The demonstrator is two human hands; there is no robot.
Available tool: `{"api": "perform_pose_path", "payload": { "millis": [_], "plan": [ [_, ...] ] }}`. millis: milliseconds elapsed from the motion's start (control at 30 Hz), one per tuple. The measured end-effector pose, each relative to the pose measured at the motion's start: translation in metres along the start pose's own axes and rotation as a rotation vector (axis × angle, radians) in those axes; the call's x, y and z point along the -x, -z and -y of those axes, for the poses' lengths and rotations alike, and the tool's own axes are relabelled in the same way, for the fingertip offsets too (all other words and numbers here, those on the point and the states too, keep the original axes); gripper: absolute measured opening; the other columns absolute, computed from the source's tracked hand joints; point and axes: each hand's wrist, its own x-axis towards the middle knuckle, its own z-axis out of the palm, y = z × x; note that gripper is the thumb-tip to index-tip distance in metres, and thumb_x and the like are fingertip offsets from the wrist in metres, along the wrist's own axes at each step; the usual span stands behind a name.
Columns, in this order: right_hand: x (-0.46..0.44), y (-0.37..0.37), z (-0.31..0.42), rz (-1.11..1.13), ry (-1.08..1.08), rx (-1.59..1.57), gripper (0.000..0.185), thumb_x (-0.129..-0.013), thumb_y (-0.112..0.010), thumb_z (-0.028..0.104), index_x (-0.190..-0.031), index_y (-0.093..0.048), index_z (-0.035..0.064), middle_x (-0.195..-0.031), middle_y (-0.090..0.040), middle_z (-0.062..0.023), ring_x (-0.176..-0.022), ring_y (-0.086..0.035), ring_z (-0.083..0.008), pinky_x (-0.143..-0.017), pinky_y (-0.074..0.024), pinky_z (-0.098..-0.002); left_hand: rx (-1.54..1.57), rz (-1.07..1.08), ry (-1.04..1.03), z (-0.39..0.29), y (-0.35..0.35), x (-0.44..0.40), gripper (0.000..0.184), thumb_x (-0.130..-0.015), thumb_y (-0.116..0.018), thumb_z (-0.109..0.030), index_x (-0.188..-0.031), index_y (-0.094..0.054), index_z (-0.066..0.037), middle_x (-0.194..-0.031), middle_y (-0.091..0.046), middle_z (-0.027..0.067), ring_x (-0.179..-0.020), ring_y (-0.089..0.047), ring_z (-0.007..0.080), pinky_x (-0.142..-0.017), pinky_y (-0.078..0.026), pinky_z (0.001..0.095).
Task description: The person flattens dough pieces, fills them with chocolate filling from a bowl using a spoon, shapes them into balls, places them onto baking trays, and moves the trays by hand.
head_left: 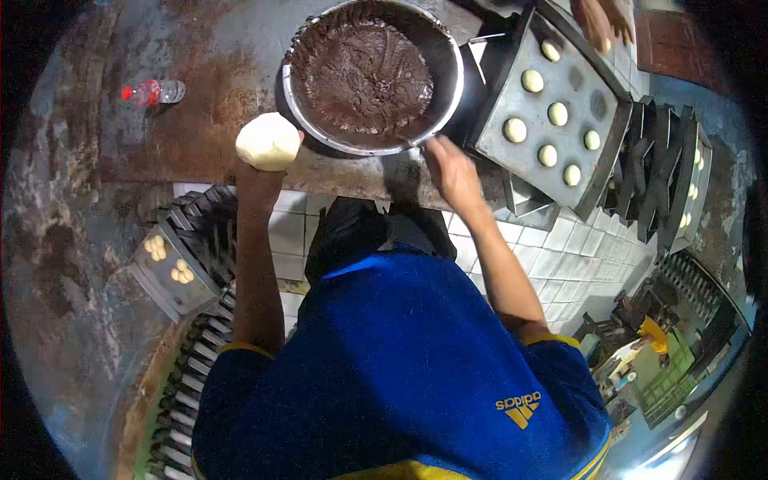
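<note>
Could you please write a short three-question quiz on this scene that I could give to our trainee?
1. True or false: the paste in the bowl is darker than the dough at the left hand.
2. Multiple choice: where is the right hand?
A: on the tray of dough balls
B: at the bowl's rim
C: under the dough
3. Fill the gap: the bottle has a ____ cap.

Key: 1 true; 2 B; 3 red.
</note>
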Motion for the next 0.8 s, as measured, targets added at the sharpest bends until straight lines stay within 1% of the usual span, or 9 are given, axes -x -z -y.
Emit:
{"api": "perform_pose_path", "payload": {
  "millis": [100, 200, 300, 400, 533, 600, 667, 733, 800],
  "plan": [
    [-0.06, 0.009, 0.007, 0.052, 0.098, 0.256, 0.041, -0.094, -0.056, 0.004, -0.133, -0.064, 0.0112, -0.138, -0.065, -0.0229, -0.112, -0.071, -0.038, -0.092, -0.0614, -0.0439, 0.082, -0.11, 0.091, -0.003, -0.008, 0.008, 0.052, -0.086, -0.085, -0.015, -0.128, -0.061, 0.004, -0.116, -0.073, 0.0089, -0.105, -0.071, 0.02, -0.093, -0.055, 0.0327],
    [-0.104, -0.032, -0.031, -0.037, 0.326, 0.407, 0.028, -0.098, -0.056, 0.013, -0.121, -0.071, 0.0105, -0.129, -0.07, -0.0228, -0.099, -0.075, -0.0336, -0.084, -0.063, -0.0447, 0.361, -0.028, 0.074, 0.001, -0.012, 0.009, 0.047, -0.085, -0.087, -0.013, -0.124, -0.064, 0.001, -0.114, -0.074, 0.0064, -0.1, -0.071, 0.0148, -0.082, -0.057, 0.0299],
    [-0.118, -0.062, -0.05, -0.037, 0.421, 0.436, 0.028, -0.102, -0.054, 0.025, -0.087, -0.07, 0.0089, -0.113, -0.074, -0.0206, -0.091, -0.077, -0.0341, -0.075, -0.0625, -0.0457, 0.261, -0.029, 0.276, -0.019, -0.016, 0.009, 0.043, -0.087, -0.084, -0.01, -0.125, -0.065, -0.001, -0.109, -0.076, 0.0043, -0.092, -0.071, 0.0099, -0.07, -0.055, 0.0256],
    [-0.127, -0.06, -0.044, 0.27, 0.249, 0.461, 0.026, -0.101, -0.055, 0.024, -0.086, -0.069, 0.008, -0.11, -0.075, -0.0204, -0.091, -0.077, -0.0333, -0.075, -0.0615, -0.0463, 0.21, -0.077, 0.192, -0.018, -0.012, 0.011, 0.041, -0.086, -0.085, -0.006, -0.124, -0.067, -0.002, -0.105, -0.077, 0.0033, -0.087, -0.07, 0.0071, -0.062, -0.051, 0.0229],
    [-0.144, -0.039, -0.047, 0.338, 0.179, 0.377, 0.023, -0.097, -0.059, 0.025, -0.094, -0.071, 0.0054, -0.107, -0.074, -0.0239, -0.096, -0.075, -0.0374, -0.082, -0.0601, -0.0487, 0.237, -0.079, 0.128, -0.019, -0.003, 0.013, 0.044, -0.083, -0.087, -0.001, -0.123, -0.069, -0.003, -0.107, -0.078, 0.0044, -0.091, -0.072, 0.0109, -0.075, -0.056, 0.0277],
    [-0.164, -0.034, -0.065, 0.665, 0.305, 0.179, 0.034, -0.1, -0.052, 0.02, -0.122, -0.073, 0.0054, -0.111, -0.075, -0.0245, -0.104, -0.072, -0.0387, -0.093, -0.0577, -0.0468, 0.259, -0.078, 0.078, -0.018, 0.002, 0.012, 0.044, -0.082, -0.088, -0.001, -0.122, -0.069, -0.003, -0.107, -0.078, 0.0043, -0.092, -0.072, 0.0118, -0.081, -0.057, 0.0295],
    [-0.172, -0.044, -0.082, 0.674, 0.5, 0.175, 0.039, -0.093, -0.057, 0.015, -0.128, -0.072, 0.0077, -0.116, -0.074, -0.0254, -0.107, -0.071, -0.0418, -0.099, -0.0554, -0.0473, 0.103, -0.045, 0.073, -0.016, 0.006, 0.008, 0.043, -0.082, -0.09, -0.003, -0.12, -0.07, -0.002, -0.108, -0.078, 0.0052, -0.095, -0.073, 0.0137, -0.089, -0.057, 0.0321],
    [-0.161, -0.042, -0.041, 0.588, 0.383, -0.095, 0.043, -0.088, -0.058, 0.012, -0.129, -0.071, 0.0106, -0.121, -0.073, -0.0247, -0.11, -0.071, -0.0411, -0.102, -0.0546, -0.0464, 0.051, -0.06, 0.013, -0.009, 0.004, 0.005, 0.043, -0.081, -0.091, -0.005, -0.119, -0.07, -0.002, -0.108, -0.078, 0.0054, -0.096, -0.073, 0.0138, -0.089, -0.057, 0.0318],
    [-0.144, -0.041, -0.008, 0.52, 0.285, 0.063, 0.044, -0.089, -0.059, 0.011, -0.131, -0.07, 0.0116, -0.122, -0.073, -0.0247, -0.107, -0.072, -0.0415, -0.101, -0.0554, -0.0481, -0.003, -0.073, -0.046, -0.012, 0.001, 0.005, 0.043, -0.081, -0.092, -0.006, -0.118, -0.071, -0.001, -0.107, -0.078, 0.0057, -0.096, -0.073, 0.0138, -0.088, -0.057, 0.0316]
  ]
}}
